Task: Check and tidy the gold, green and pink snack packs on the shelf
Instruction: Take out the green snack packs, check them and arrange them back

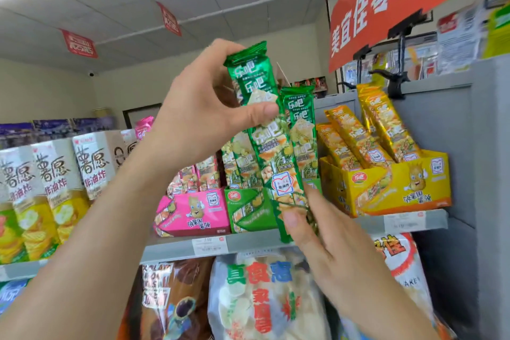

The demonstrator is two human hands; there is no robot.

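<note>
A long green snack pack is held up in front of the shelf. My left hand pinches its upper part between thumb and fingers. My right hand grips its bottom end. Behind it, more green packs stand upright in a green display box. To the left, a pink display box holds pink packs. To the right, gold packs lean in a yellow display box.
Tall crisp cartons stand on the shelf's left. The grey shelf edge carries price tags. Large snack bags fill the shelf below. An orange sign hangs at upper right over a grey shelf side panel.
</note>
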